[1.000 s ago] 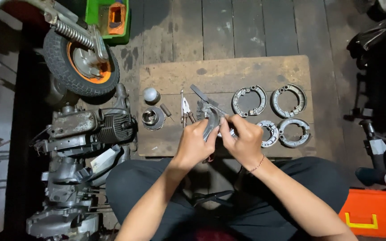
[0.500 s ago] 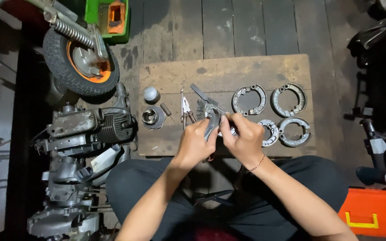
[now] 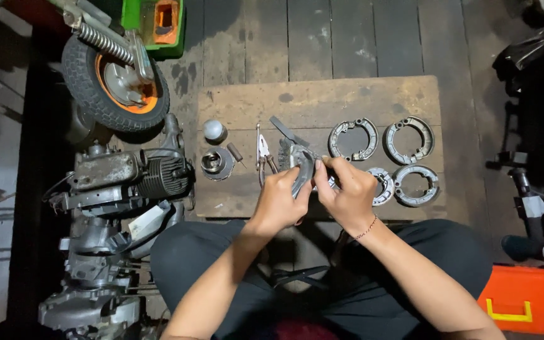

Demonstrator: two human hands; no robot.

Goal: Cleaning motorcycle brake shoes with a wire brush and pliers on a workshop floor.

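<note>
Gripping a curved grey metal part (image 3: 303, 173) between them, left hand (image 3: 279, 200) and right hand (image 3: 346, 194) meet over the near edge of a wooden board (image 3: 316, 101), fingers closed on it. Pliers (image 3: 262, 151) lie just left of the hands. Four brake shoes (image 3: 409, 140) sit to the right. A small engine (image 3: 127, 173) and wheel (image 3: 114, 79) stand left of the board; an orange case (image 3: 524, 299) lies at lower right.

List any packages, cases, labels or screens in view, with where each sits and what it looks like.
No labels, signs or screens show.
Orange case: floor at lower right, flat and rectangular, with a yellow handle.
Green crate: top edge, behind the orange-rimmed wheel, boxy, with an orange block inside.
</note>
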